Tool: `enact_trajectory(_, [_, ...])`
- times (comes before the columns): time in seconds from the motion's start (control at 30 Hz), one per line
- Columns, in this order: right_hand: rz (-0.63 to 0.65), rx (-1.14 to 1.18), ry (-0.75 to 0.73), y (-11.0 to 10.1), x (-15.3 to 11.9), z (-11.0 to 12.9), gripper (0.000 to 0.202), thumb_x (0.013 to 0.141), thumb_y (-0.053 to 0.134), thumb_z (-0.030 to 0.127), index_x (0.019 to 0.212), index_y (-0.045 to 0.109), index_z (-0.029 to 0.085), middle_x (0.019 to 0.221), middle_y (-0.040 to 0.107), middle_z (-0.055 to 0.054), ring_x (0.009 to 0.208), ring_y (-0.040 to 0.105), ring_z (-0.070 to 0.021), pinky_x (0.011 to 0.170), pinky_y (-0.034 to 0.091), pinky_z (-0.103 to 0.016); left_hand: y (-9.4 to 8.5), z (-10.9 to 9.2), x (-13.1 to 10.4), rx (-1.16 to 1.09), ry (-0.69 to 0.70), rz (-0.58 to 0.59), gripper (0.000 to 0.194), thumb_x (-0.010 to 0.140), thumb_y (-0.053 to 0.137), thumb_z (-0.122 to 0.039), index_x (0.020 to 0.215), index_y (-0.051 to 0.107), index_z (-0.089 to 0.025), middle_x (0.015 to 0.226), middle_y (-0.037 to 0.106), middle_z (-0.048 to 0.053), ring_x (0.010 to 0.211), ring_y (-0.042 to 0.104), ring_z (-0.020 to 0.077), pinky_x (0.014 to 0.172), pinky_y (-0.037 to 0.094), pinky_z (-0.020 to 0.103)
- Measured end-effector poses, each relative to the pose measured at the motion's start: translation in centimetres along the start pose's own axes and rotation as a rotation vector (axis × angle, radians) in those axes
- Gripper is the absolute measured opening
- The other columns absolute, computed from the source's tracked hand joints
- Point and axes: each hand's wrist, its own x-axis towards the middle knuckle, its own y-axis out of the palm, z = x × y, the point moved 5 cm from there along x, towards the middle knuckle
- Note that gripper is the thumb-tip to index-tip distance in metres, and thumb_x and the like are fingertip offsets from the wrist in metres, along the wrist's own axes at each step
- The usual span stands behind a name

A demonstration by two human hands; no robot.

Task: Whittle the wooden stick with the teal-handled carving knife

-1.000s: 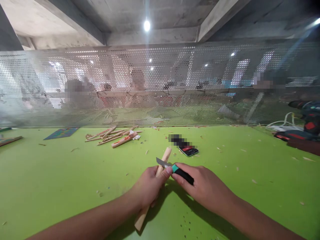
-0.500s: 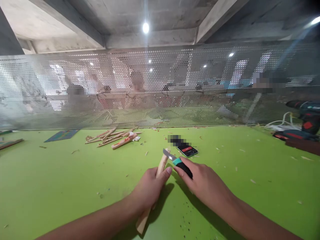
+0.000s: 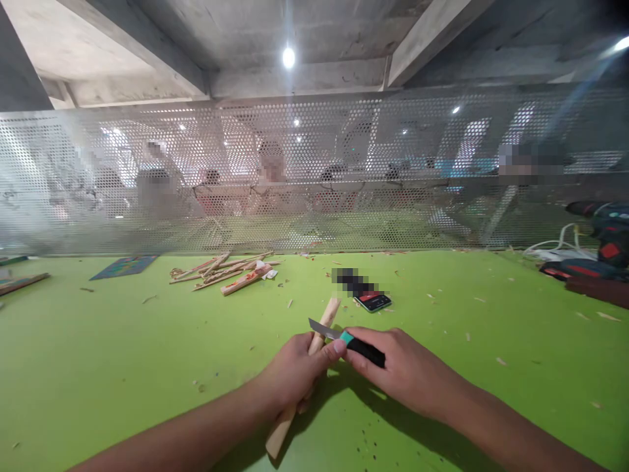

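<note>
My left hand (image 3: 299,370) is wrapped round a pale wooden stick (image 3: 281,432), which slants up and away from me. In my right hand (image 3: 400,364) is a carving knife (image 3: 364,351) with a black and teal handle. Its short metal blade lies across the stick just above my left thumb. That thumb touches the knife near the teal collar. The stick's far end is bare beyond the blade, and its middle is hidden under my left fingers.
Past the stick lies a phone (image 3: 374,301) on the green table (image 3: 147,367). Several wooden sticks (image 3: 230,270) are heaped at the back left, near a patterned card (image 3: 124,266). A power drill (image 3: 609,236) stands far right. A perforated metal screen (image 3: 304,216) borders the back; shavings are scattered about.
The knife blade has moved from the stick's far tip down toward my left thumb. My right hand has come lower with it, and the left thumb now meets the knife.
</note>
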Motion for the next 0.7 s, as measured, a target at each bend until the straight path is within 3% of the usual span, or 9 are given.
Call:
enact_trajectory(0.33, [-0.154,-0.113,0.036,1.4,-0.1,-0.3,0.028,0.102,0.048,0.04,0.106,0.07,0.023,0.07,0.071,-0.003,0.053,0.061,-0.0184,0.048,0.031,-0.025,-0.1,0.2,-0.2,0.032,-0.011,-0.102,0.06,0.078,0.064,-0.079,0.086,0.053,-0.021,0.05,0.039,-0.012,0.033,0.031,0.0051,0.029,0.03,0.019])
enact_trajectory(0.5, [-0.221,-0.117,0.144,0.8,0.4,-1.6,0.038,0.103,0.044,0.045,0.113,0.071,0.021,0.055,0.062,0.0,0.042,0.053,-0.0178,0.043,0.027,-0.025,-0.2,0.5,-0.1,0.075,-0.034,-0.152,0.056,0.084,0.059,-0.075,0.082,0.051,-0.02,0.055,0.044,-0.01,0.035,0.032,0.0037,0.031,0.03,0.018])
enact_trajectory(0.7, [-0.16,-0.068,0.13,-0.1,0.2,-1.8,0.033,0.103,0.047,0.043,0.104,0.072,0.022,0.056,0.058,0.001,0.045,0.047,-0.0149,0.043,0.023,-0.024,-0.3,0.4,0.0,0.046,-0.03,-0.124,0.057,0.082,0.058,-0.079,0.082,0.047,-0.023,0.053,0.038,-0.012,0.033,0.028,0.0048,0.028,0.027,0.02])
